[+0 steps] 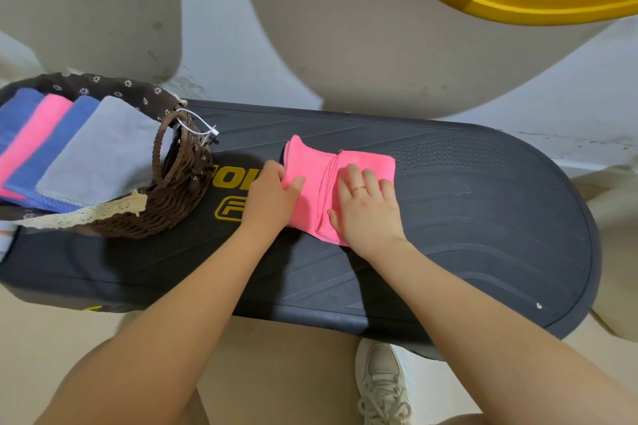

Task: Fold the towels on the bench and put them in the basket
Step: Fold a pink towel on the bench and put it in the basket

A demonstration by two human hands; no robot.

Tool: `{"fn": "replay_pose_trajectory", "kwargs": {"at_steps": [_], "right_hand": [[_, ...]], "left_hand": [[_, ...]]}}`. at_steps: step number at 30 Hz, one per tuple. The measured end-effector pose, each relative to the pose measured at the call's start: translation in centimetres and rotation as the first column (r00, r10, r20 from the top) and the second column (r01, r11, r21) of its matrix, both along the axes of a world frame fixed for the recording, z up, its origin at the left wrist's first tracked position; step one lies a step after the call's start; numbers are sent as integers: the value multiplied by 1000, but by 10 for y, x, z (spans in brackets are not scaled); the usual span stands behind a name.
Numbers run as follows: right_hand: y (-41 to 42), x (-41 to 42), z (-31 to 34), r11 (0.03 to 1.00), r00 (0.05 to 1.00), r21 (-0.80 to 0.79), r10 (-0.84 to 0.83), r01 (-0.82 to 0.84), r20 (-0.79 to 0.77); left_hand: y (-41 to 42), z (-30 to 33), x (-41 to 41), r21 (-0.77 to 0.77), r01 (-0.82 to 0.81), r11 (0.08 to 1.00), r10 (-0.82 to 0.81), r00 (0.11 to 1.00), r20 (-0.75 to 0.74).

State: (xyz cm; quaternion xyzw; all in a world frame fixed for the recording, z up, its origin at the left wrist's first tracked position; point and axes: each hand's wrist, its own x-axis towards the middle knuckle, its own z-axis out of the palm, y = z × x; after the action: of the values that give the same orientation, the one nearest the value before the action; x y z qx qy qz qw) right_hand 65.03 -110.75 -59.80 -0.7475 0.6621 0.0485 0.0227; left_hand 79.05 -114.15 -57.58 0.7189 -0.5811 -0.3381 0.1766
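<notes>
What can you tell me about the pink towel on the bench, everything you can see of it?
The pink towel is a bright pink, soft-looking cloth with stitched hems, lying partly folded on the dark bench, just right of the wicker basket. One layer is doubled over, its hemmed edge running down the middle; the far left corner sticks up slightly. The left hand pinches its left edge, thumb on top, and the right hand presses flat on its right half.
</notes>
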Motion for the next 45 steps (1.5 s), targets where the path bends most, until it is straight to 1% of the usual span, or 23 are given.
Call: {"fn": "replay_pose_trajectory", "kwargs": {"at_steps": [2,6,7,8,9,11,12,13,14,16,18,20,23,25,28,32,34,36,37,39,41,43,45], "right_hand": [[4,0,2,999,999,-33,-8,9,33],[-3,-10,9,969,887,223,-197,110,418],[-5,-16,14,942,784,300,-298,150,545],[-7,-24,17,901,600,391,-420,187,681],[-7,-30,22,845,324,500,-534,190,780],[-7,-45,26,760,-201,641,-614,112,763],[-6,-51,26,739,-325,667,-610,95,723],[-7,-53,27,728,-344,676,-610,113,714],[-9,-54,28,728,-264,665,-617,166,741],[-13,-50,24,780,80,545,-592,307,802],[-19,-47,15,828,419,368,-539,423,731],[-22,-47,6,806,536,299,-570,510,623],[-24,-51,-4,737,508,323,-655,593,559],[-24,-50,-4,700,444,353,-685,621,578],[-24,-50,-5,697,411,384,-687,606,599],[-23,-51,-2,708,426,426,-691,563,584],[-24,-48,6,667,259,541,-721,512,643],[-24,-42,17,596,15,693,-762,406,647],[-24,-39,23,585,-68,731,-763,351,643],[-25,-33,32,643,-134,707,-705,294,697],[-27,-27,40,758,-71,585,-592,288,803],[-26,-18,49,883,92,374,-414,284,906],[-23,-5,59,966,284,112,-178,234,942]], "left_hand": [[5,8,-12,-111,29,993,-37,997,-66],[19,9,-41,-292,189,937,-253,947,-199],[22,7,-48,-326,233,916,-298,940,-165],[25,4,-53,-355,267,896,-328,937,-123],[27,2,-58,-381,292,877,-348,934,-84],[31,0,-67,-378,352,856,-378,926,7],[33,-1,-70,-356,393,848,-401,914,56],[35,-3,-74,-330,434,838,-427,899,96],[37,-5,-76,-308,475,824,-457,879,135],[42,-8,-76,-307,523,795,-491,853,180],[45,-10,-71,-330,515,791,-503,855,127],[45,-13,-62,-314,507,803,-524,851,32],[46,-17,-52,-270,426,864,-464,880,-96],[46,-22,-51,-253,442,861,-471,879,-68],[50,-34,-50,-230,608,760,-550,790,271],[53,-41,-49,-69,742,667,-557,558,615],[50,-35,-51,9,765,644,-593,492,638],[43,-25,-49,69,782,620,-727,539,425],[38,-13,-45,141,756,640,-766,611,200],[29,7,-32,146,604,783,-539,777,-325],[22,23,-23,151,326,933,-152,740,-656],[14,40,-20,250,121,961,120,632,-766],[5,56,-18,335,-21,942,305,467,-830]]}}
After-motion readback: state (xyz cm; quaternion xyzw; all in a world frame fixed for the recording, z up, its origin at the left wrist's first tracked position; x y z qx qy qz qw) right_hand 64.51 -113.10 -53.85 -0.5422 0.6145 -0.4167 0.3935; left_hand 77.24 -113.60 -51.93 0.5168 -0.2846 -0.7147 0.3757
